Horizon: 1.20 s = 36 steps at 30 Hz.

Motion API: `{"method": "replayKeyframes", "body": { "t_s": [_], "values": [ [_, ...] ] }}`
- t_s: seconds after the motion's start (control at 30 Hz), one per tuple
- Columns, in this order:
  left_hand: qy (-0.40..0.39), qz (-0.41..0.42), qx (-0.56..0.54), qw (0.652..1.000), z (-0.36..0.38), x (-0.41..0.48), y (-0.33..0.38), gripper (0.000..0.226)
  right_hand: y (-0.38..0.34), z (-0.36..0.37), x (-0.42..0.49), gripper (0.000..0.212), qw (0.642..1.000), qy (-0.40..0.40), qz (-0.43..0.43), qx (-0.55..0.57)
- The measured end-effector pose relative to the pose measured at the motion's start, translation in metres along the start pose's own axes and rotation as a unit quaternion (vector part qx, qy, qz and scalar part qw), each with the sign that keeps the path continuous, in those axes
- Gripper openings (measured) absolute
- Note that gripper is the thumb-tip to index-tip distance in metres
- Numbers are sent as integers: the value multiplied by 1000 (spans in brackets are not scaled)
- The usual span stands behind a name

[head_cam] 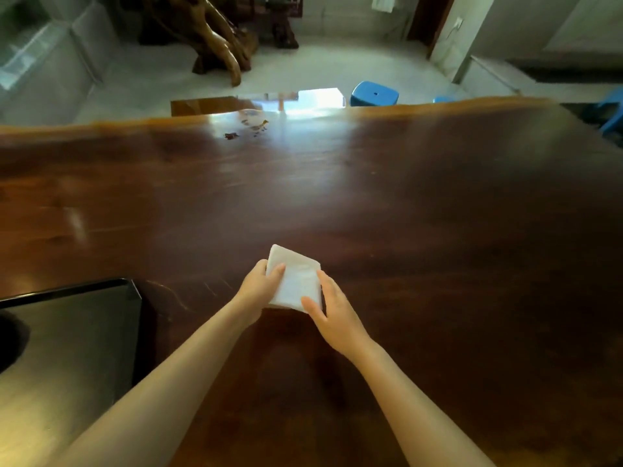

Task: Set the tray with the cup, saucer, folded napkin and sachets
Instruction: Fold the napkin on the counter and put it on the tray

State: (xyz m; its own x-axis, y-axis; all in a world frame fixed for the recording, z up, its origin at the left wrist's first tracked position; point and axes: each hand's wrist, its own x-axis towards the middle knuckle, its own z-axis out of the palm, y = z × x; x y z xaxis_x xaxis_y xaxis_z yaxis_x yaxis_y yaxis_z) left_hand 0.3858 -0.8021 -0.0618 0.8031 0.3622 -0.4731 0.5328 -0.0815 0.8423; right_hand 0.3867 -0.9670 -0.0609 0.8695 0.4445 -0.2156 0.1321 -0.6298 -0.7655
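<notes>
Nearest us, at lower left, sits the tray [67,332], dark and glossy; no cup, saucer or sachets show. Right of it, the left hand [259,288] pinches the napkin [295,281] at its left edge, thumb on top. The right hand [328,311] closes loosely on the right edge, fingers spread. The napkin is held over the counter [438,230], well apart from the tray. We judge the risk to be the fold springing open if either grip slackens. The counter is polished dark wood; beyond it are pale floor, a stool [374,93] and a carved root [215,38].

No readable text, label, brand or number shows on anything here.
</notes>
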Motion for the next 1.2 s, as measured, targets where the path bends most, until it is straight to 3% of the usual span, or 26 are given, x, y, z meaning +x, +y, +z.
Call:
{"method": "replayKeyframes", "body": {
  "t_s": [0.17,0.37,0.6,0.73,0.97,1.2],
  "values": [
    [49,38,-93,994,-21,-25,47,31,-53,-31,-1,77,997,15,-66,44],
    [85,55,-253,962,-64,-61,77,28,-109,-36,-2,68,981,39,-152,116],
    [181,89,-273,940,-117,-101,68,19,-162,9,-14,60,968,46,-193,154],
    [188,67,-332,922,-145,-121,56,25,-187,30,-27,54,962,26,-193,193],
    [117,45,-428,895,-190,-141,36,34,-224,64,-40,47,959,11,-177,221],
    [189,76,-360,910,-245,-141,12,26,-265,125,-35,34,971,106,-122,175]
  ]
}}
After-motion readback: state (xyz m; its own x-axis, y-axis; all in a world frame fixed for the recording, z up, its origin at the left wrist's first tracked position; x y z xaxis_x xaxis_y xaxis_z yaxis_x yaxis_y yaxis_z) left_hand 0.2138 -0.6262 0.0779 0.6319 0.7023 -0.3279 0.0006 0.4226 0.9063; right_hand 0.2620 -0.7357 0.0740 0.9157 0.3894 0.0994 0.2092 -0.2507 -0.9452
